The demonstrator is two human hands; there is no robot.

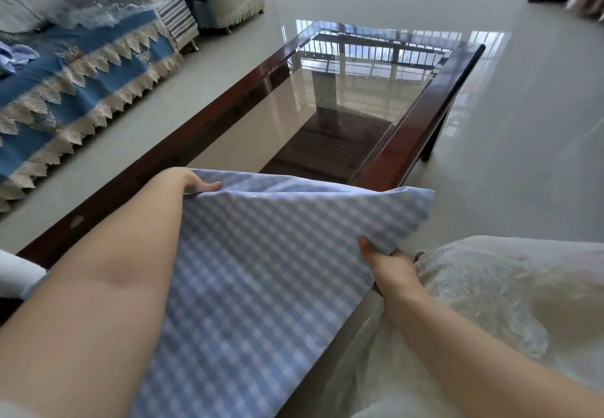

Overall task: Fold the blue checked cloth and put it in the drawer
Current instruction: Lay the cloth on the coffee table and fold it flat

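The blue checked cloth (261, 270) lies spread over the near end of the glass-topped worktop (421, 130), its lower part cut off by the picture's edge. The left hand (192, 182) pinches the far left corner — most fingers hidden behind the fabric. The right hand (389, 267) is clamped on the right edge, fingertips buried under the fold. No drawer can be made out.
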